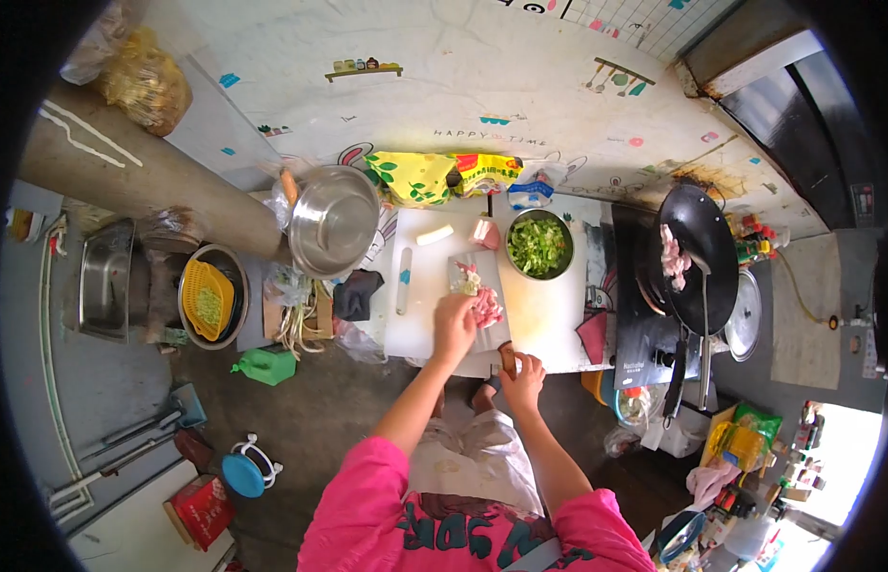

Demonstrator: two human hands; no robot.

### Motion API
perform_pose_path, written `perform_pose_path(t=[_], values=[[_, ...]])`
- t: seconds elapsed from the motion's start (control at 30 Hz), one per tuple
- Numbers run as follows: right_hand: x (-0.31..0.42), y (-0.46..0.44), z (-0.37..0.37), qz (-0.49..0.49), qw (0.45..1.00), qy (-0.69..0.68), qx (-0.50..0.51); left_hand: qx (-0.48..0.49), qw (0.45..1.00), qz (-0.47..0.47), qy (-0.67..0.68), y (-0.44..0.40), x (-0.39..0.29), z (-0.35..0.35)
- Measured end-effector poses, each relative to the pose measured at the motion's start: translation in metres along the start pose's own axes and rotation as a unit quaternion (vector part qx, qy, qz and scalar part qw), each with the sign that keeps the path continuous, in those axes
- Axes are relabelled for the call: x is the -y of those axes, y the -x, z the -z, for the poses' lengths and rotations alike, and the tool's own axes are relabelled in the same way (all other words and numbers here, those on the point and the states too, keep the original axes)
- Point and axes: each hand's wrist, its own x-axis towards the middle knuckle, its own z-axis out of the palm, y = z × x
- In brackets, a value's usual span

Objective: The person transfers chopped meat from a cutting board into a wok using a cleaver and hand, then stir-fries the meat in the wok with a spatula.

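Note:
My right hand (pixel 522 381) grips the wooden handle of a cleaver (pixel 492 336) at the front edge of the worktop. The wide blade lies flat or nearly so over a white cutting board (pixel 420 310), and chopped pink meat (pixel 486 308) with some pale bits (pixel 468 280) rests on it. With fingers drawn together, my left hand (pixel 455 329) presses against the near-left side of that meat; its fingertips are partly hidden. Beyond the blade lie a chunk of raw meat (pixel 484 234) and a pale white piece (pixel 434 234). A metal bowl of chopped greens (pixel 539 245) stands to the right.
On the right, a black wok (pixel 697 286) holding meat pieces (pixel 673 257) and a ladle sits on the stove (pixel 640 329). A large steel basin (pixel 334 221) leans at the left. Yellow packets (pixel 411 178) line the wall. Further left is a yellow basket (pixel 206 298).

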Motion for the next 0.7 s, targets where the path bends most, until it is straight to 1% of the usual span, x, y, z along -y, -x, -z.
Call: perform_pose_path(t=[0.03,0.07,0.13,0.2,0.3,0.4,0.43,0.53,0.63,0.7], values=[[0.002,0.0,0.001,-0.003,1.0,0.006,0.0,-0.034,0.998,0.015,-0.054,0.003,0.009,0.009],[0.004,0.0,0.003,-0.002,1.0,0.007,-0.001,-0.033,0.995,0.036,-0.083,0.003,0.021,0.021],[0.009,0.002,0.006,-0.002,1.0,0.011,-0.003,0.002,0.981,0.09,-0.17,0.008,0.045,0.04],[0.008,0.001,0.002,0.005,1.0,0.007,-0.009,0.024,0.974,0.105,-0.201,0.012,0.064,0.049],[0.01,0.001,0.001,0.007,1.0,0.004,-0.012,0.116,0.963,0.107,-0.218,0.013,0.084,0.048],[0.019,0.001,0.004,-0.003,1.0,0.008,-0.002,0.16,0.941,0.076,-0.29,0.007,0.094,0.042],[0.02,0.001,0.005,-0.004,1.0,0.008,0.003,0.165,0.929,0.086,-0.32,0.005,0.093,0.039],[0.028,0.003,0.014,0.007,1.0,-0.006,0.002,0.201,0.919,0.117,-0.318,-0.003,0.08,0.035],[0.048,0.01,0.039,0.029,0.999,-0.016,-0.017,0.148,0.962,0.086,-0.211,-0.017,0.037,0.024],[0.051,0.017,0.056,0.079,0.996,-0.033,-0.027,0.146,0.97,0.06,-0.182,-0.026,0.023,0.016]])
